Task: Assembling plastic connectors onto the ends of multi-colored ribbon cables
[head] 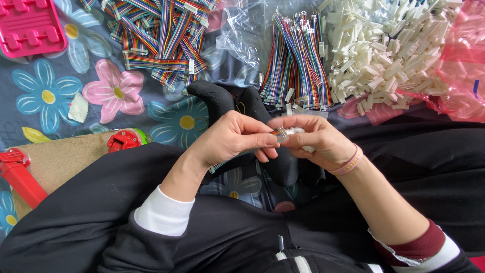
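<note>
My left hand pinches the end of a thin multicoloured ribbon cable, which trails down under the palm. My right hand meets it fingertip to fingertip and holds a small white plastic connector. The cable's metal-tipped end sits right at the connector. Both hands hover above my lap and my black-socked feet. A pink band circles my right wrist.
A bundle of rainbow cables lies ahead, a larger heap at the back left. A pile of white connectors fills the back right beside pink plastic bags. A pink tray, a cardboard piece and red tool lie left.
</note>
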